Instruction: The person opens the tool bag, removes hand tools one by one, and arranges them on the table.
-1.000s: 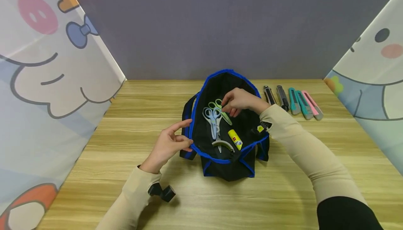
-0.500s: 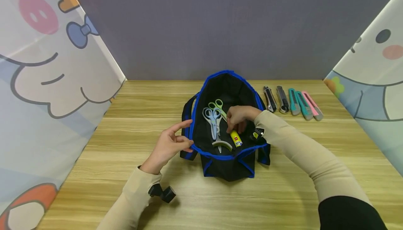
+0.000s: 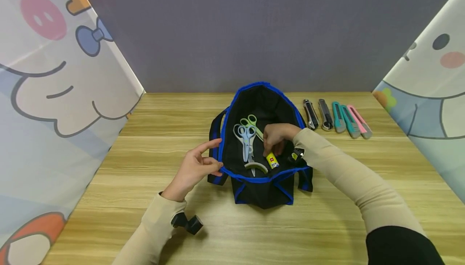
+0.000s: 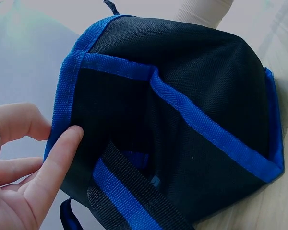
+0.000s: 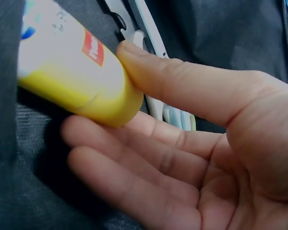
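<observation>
From where I stand, the tabletop of pale, striped wood grain (image 3: 290, 224) meets a plain grey wall (image 3: 232, 35) along its far edge, with cartoon-printed white and blue panels rising past its left (image 3: 36, 75) and right (image 3: 436, 83) edges. Near the far edge, right of centre, lie a slim black-and-silver cutter (image 3: 311, 114), a grey metal cutter (image 3: 325, 114), two teal plastic cutters (image 3: 338, 117) and a pink plastic cutter (image 3: 359, 121). Left of them an open black cloth bag with blue trim (image 3: 265, 195) holds blue-handled scissors (image 3: 247, 142) and green-handled scissors (image 3: 258, 132). The left hand (image 3: 192, 169) pinches the bag's rim on its left side, the thumb on one face of the cloth and fingers on the other. The right hand (image 3: 275, 136) is inside the bag, thumb and fingers gripping one end of a yellow glue stick with a red-patched label (image 3: 272, 160), near the bag's near edge, right of the scissors
</observation>
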### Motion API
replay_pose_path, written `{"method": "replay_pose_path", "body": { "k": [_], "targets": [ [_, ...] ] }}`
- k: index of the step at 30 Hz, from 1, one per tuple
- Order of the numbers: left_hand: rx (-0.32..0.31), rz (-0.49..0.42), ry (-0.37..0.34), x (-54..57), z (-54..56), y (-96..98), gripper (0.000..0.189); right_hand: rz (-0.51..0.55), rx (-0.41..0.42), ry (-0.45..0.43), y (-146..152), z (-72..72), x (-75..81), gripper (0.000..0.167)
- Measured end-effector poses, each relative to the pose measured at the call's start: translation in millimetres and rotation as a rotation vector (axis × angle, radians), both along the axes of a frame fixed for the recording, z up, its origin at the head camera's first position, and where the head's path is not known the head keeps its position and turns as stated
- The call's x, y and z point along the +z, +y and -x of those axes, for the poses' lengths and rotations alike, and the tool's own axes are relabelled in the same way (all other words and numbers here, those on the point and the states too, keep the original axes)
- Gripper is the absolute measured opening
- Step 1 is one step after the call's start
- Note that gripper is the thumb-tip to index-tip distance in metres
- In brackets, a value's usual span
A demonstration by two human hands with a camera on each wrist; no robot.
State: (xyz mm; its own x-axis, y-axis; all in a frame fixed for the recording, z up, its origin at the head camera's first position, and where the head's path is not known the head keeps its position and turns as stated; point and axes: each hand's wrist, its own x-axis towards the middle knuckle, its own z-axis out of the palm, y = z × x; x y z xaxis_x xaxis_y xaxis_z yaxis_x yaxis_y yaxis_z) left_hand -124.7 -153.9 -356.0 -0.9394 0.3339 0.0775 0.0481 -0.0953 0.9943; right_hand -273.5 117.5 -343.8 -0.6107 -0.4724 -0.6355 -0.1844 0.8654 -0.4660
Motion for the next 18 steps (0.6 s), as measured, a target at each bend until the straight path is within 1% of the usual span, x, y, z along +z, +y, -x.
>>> {"method": "replay_pose_path", "body": {
  "k": [3,10,14,18],
  "targets": [
    [0.002,0.005,0.005,-0.7,0.2,-0.3,0.065,0.03,-0.027,0.001,1.1,0.8,0.0,0.013],
    [0.007,0.008,0.002,-0.9,-0.5,-0.9,0.066,0.115,-0.092,-0.028,3.8,4.8,3.4,0.013],
    [0.007,0.0,0.004,-1.4,-0.4,-1.5,0.066,0.198,-0.137,-0.029,7.5,6.6,6.4,0.015],
    [0.007,-0.005,0.003,-1.7,-0.6,-2.3,0.066,0.294,-0.169,-0.008,11.4,5.7,11.7,0.018]
  ]
}}
